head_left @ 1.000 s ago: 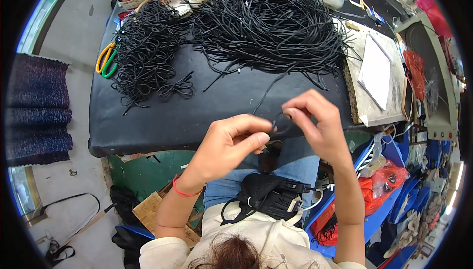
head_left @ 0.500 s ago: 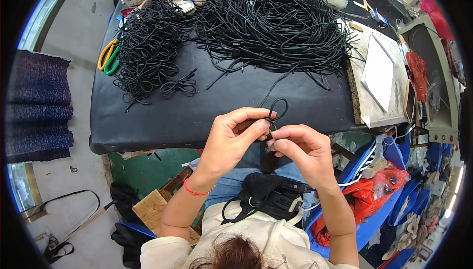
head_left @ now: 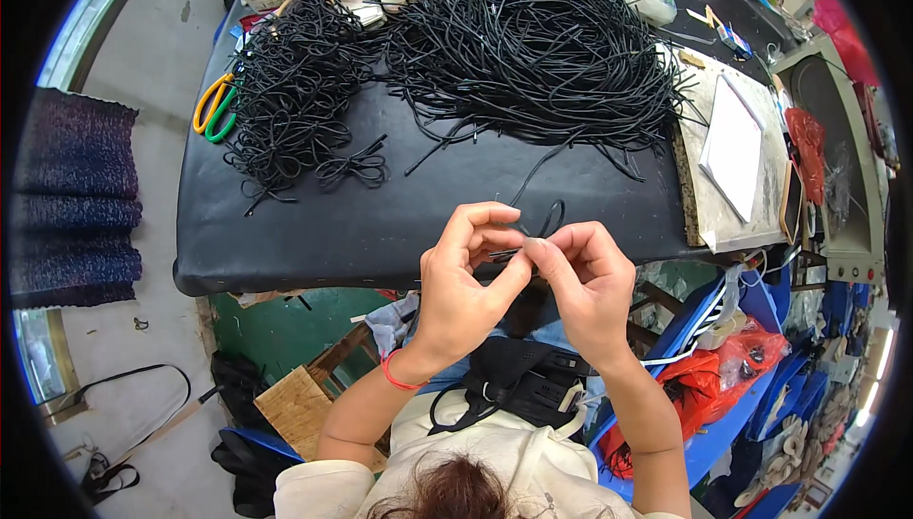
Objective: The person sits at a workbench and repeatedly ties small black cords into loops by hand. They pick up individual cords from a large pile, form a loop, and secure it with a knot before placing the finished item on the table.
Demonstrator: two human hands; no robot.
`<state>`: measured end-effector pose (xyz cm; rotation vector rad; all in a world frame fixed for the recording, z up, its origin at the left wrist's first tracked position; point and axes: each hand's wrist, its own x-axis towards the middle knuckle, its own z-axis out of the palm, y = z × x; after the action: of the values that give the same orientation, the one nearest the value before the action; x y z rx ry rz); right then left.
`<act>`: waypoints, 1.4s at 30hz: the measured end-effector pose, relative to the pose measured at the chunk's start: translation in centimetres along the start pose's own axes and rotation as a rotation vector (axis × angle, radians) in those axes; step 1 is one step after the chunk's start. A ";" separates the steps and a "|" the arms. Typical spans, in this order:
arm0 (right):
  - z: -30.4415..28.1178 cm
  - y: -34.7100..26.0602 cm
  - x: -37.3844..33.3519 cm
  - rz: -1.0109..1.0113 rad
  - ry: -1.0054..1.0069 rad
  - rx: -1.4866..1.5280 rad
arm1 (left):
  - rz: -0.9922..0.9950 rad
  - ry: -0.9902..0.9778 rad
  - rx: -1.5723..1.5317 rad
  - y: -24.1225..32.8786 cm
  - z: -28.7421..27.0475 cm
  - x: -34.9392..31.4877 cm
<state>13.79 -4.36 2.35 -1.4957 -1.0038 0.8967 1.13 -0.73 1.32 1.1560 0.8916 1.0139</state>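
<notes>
At the table's near edge, my left hand [head_left: 473, 276] pinches a thin black cord [head_left: 557, 207] between thumb and fingers. My right hand [head_left: 592, 283] meets it fingertip to fingertip and grips the same cord. A small loop of the cord rises above the fingertips, and one length trails off toward the large pile. The spot where the cord crosses is partly hidden by my fingers. Beyond my hands lies a big heap of long black cords [head_left: 542, 62]. To its left is a smaller heap of looped black cords [head_left: 300, 91].
The black-covered table [head_left: 304, 248] runs under both heaps. Yellow and green-handled scissors [head_left: 217, 110] lie at its left side. On the right, white paper [head_left: 732, 148] rests on a pale board [head_left: 699, 205]. A blue bin [head_left: 699, 467] with red plastic bags [head_left: 709, 391] stands below right.
My hands have drawn together, with the right thumb now against the left fingertips. The cord loop has shifted slightly right and looks smaller above the fingers.
</notes>
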 end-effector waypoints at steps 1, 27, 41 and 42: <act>-0.2 -0.3 0.1 0.009 0.003 -0.064 | 0.010 -0.016 0.060 0.1 -0.2 0.0; -0.9 -0.3 1.1 0.205 -0.172 0.342 | -0.215 -0.262 0.065 1.7 -1.1 0.1; -0.7 0.0 0.6 0.021 -0.098 0.216 | -0.282 -0.259 -0.106 1.0 -0.6 -0.6; -0.6 0.0 0.7 0.053 -0.091 0.221 | -0.141 -0.197 0.063 0.9 -0.1 -1.3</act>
<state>14.58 -3.94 2.43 -1.3104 -0.9019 1.0852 0.53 -1.88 2.22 1.2062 0.8395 0.7484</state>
